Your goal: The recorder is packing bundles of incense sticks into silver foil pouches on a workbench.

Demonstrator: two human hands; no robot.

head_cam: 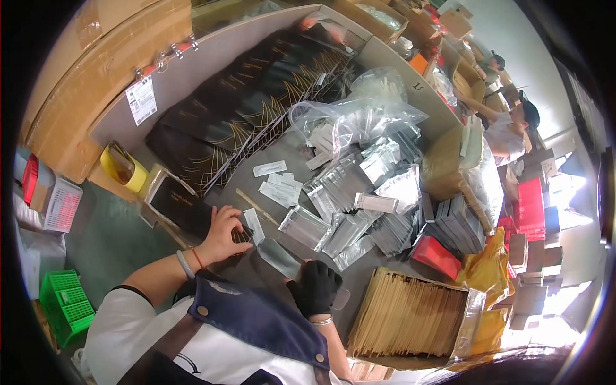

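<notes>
My left hand is bare, with a grey band and a red cord at the wrist. Between its thumb and fingers is the edge of a black pouch with gold lines; the rest of it is mostly hidden. A black fingerless glove covers my right hand, which grips one end of a flat silvery packet. Left of my left hand, a box holds black pouches with gold print. Small white sachets and a thin wooden stick lie just beyond, beside many silver packets.
Black gold-printed pouches fill the table's back left, along a grey partition. Clear plastic bags lie behind the silver packets. Right of me stands a carton of thin tan sleeves, near a red box. Another person works at the right.
</notes>
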